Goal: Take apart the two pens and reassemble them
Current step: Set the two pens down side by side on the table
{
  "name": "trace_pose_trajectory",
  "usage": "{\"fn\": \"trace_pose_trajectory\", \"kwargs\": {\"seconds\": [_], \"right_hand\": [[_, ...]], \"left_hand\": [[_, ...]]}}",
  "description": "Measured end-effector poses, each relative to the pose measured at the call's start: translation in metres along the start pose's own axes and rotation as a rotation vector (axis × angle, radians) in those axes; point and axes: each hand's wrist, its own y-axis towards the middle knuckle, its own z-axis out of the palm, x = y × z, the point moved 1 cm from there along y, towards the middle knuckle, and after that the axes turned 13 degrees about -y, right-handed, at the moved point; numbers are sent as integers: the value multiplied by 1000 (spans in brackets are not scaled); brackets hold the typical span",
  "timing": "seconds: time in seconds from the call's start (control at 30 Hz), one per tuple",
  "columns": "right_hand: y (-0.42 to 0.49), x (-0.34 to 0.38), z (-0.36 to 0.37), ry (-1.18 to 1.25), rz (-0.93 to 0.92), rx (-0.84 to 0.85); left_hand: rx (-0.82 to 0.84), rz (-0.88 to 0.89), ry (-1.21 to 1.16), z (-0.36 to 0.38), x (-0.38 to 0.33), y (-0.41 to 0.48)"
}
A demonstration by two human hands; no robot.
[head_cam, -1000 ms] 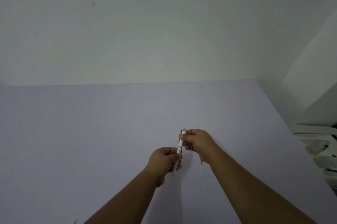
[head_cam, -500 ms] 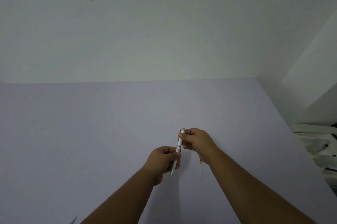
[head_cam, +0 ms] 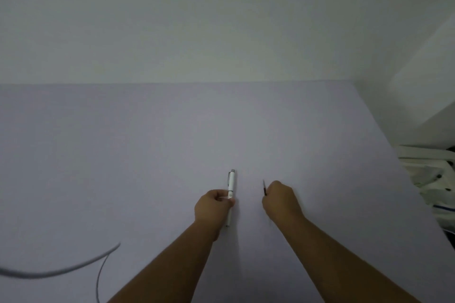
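My left hand (head_cam: pixel 213 206) grips a white pen (head_cam: pixel 231 184) near its middle. The pen stands almost upright over the pale table (head_cam: pixel 147 155), grey clicker end pointing away from me and its tip showing below my fingers. My right hand (head_cam: pixel 280 200) is a short way to the right, apart from the pen, closed on a thin dark part (head_cam: pixel 264 187) whose end sticks out above the fist. I cannot tell which part this is, and its lower length is hidden in my hand.
A grey cable (head_cam: pixel 73 269) curves across the table at the lower left. A white wall rises behind the table's far edge. Past the right edge lie white bags or cloth (head_cam: pixel 428 174) beside a white cabinet.
My right hand has let go of the pen's top and moved right, now holding a thin dark part. My left hand keeps the pen. The view has tilted down, revealing the cable.
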Motion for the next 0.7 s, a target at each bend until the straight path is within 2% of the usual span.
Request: {"fn": "trace_pose_trajectory", "kwargs": {"seconds": [0.33,0.7], "right_hand": [[-3,28,20,24,-48,3],[-6,31,19,66,-55,9]], "left_hand": [[-71,23,98,11,0,2],[-65,37,137,10,0,4]]}}
